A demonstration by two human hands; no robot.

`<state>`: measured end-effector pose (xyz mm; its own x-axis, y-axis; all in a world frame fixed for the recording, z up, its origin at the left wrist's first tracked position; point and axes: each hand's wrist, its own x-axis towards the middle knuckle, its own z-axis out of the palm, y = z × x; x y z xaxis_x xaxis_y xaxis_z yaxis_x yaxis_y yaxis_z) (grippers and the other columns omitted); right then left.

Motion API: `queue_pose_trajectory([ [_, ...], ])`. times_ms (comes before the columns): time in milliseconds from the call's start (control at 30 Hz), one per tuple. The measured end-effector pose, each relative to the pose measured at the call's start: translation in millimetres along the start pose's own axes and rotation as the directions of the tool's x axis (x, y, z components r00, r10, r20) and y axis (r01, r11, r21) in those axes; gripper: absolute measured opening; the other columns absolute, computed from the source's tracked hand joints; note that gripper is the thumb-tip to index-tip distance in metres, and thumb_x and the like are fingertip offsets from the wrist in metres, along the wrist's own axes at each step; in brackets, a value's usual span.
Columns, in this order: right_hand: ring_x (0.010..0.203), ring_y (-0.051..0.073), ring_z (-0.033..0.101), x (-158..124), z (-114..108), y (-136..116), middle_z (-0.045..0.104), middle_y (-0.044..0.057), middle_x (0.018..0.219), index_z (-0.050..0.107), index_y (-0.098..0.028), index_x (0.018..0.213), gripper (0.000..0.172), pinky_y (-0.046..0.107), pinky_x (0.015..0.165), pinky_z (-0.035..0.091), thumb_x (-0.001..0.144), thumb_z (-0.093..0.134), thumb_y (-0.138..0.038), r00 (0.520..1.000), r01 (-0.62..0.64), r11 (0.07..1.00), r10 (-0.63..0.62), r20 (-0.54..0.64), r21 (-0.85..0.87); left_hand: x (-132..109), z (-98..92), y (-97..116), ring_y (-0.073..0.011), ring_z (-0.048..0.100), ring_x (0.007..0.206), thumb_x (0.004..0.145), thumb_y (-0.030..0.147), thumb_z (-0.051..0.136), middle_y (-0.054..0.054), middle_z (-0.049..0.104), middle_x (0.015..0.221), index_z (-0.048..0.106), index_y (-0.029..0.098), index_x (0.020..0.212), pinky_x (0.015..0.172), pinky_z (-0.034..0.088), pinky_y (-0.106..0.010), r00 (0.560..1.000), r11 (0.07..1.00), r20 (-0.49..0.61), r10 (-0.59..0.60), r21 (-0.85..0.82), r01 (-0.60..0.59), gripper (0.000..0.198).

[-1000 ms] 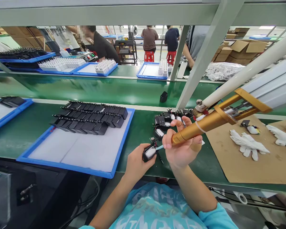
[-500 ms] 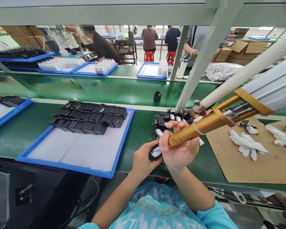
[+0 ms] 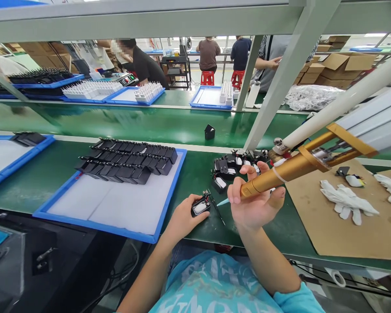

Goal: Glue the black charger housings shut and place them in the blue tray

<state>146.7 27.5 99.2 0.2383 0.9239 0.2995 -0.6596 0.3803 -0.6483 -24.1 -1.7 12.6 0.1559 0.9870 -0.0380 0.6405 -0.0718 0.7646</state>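
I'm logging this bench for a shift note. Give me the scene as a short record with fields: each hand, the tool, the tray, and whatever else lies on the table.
left hand: holds a small black housing, white inside facing up
right hand: grips the gold dispensing tool
tool tip: pale blue nozzle points at the housing, just short of it
tray: blue tray, rows of black housings at its far end
beyond the hands: loose pile of black parts
right side: cardboard sheet with white gloves on it
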Motion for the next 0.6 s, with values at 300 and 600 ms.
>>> queue_pose_trajectory([
  [300,0.036,0.006,0.045,4.6,-12.3,-2.7,0.057,-0.001,0.093,0.057,-0.031,0.109,0.042,0.025,0.032,0.037,0.083,0.044,-0.062,1.0,0.008,1.0,-0.008,-0.012,0.008,32.4,9.9,2.8,-0.0219,0.064,0.111,0.086,0.027,0.054,-0.009,0.07,0.115,0.059,0.02,0.115,0.094,0.051,-0.036,0.995,0.915,0.081,0.059,-0.402,-0.022,0.03],
  [600,0.037,0.006,0.046,6.6,-18.8,-4.8,0.056,-0.002,0.093,0.057,-0.033,0.108,0.041,0.024,0.033,0.038,0.082,0.045,-0.063,1.0,-0.01,1.0,0.01,-0.001,0.024,23.1,8.0,8.3,-0.0177,0.062,0.089,0.078,0.008,0.047,-0.005,0.065,0.097,0.062,0.02,0.105,0.085,0.051,-0.034,0.967,0.975,-0.122,0.222,0.036,-0.219,0.033],
])
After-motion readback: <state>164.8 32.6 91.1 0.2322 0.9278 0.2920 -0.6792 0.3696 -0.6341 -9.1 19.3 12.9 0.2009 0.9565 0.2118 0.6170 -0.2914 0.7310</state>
